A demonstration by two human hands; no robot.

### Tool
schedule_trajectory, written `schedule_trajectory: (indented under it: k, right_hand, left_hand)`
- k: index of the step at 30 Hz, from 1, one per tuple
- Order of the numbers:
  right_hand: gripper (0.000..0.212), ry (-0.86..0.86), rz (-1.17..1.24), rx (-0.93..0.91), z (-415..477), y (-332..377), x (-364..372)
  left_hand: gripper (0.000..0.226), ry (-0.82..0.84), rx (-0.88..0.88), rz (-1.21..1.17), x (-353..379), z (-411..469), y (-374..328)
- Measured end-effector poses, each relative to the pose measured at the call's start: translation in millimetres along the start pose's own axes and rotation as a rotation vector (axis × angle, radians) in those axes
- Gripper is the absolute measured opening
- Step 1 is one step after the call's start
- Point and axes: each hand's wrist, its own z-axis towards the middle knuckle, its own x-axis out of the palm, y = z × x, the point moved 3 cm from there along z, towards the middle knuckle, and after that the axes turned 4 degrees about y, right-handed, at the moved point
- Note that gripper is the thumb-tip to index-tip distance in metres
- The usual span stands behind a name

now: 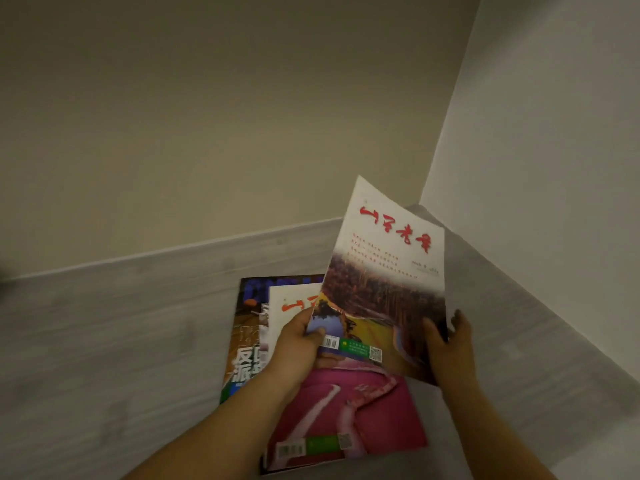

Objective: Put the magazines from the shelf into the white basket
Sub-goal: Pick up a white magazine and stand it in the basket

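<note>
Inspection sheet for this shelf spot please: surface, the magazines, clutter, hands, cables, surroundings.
Surface: grey wood-grain shelf, with the magazines lying toward its right corner.
Job's things: lifted magazine, white cover with red title, tilted up off the pile; pink magazine flat beneath it; dark magazine under that, sticking out to the left. The white basket is not in view.
Clutter: nothing seen.
Hands: left hand grips the lifted magazine's lower left edge; right hand holds its lower right edge.
Cables: nothing seen.
Surroundings: beige wall behind the shelf, white wall on the right.
</note>
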Motion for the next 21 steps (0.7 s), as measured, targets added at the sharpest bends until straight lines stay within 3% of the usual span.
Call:
schedule_trajectory:
  k: [2, 6, 9, 17, 21]
  right_hand:
    - [0.055, 0.083, 0.118, 0.111, -3, 18, 22]
    - [0.021, 0.391, 0.291, 0.052, -32, 68, 87]
    - [0.020, 0.527, 0.274, -0.042, -66, 105, 147]
    - [0.025, 0.668, 0.195, -0.194, -163, 165, 319]
    - [0.026, 0.795, 0.199, -0.242, -210, 186, 402]
  left_hand:
    - [0.041, -0.061, 0.049, -0.064, -35, -16, -9]
    - [0.029, -0.218, 0.171, -0.087, -119, -56, -30]
    - [0.026, -0.353, 0.241, -0.029, -193, -87, -41]
    - [0.039, -0.583, 0.327, 0.211, -375, -158, -62]
    - [0.029, -0.701, 0.329, 0.328, -461, -185, -68]
